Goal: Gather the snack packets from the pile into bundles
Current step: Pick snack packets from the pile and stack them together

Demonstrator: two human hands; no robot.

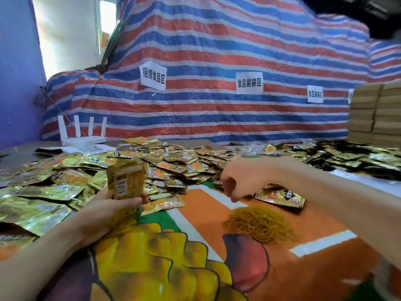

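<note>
the table is covered by a printed cloth in orange, green, white and yellow. a wide pile of gold snack packets spreads over its left and far side, next to a darker heap of packets at the right, and a loose heap of yellow rubber bands lies on the orange part with one single packet just beyond it. at the back a white router stands by a qr-code sheet, with stacked brown boxes far right.

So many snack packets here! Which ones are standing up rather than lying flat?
The stack of packets gripped in the left hand: it stands on end, barcode facing us, while the pile around it lies flat.
</note>
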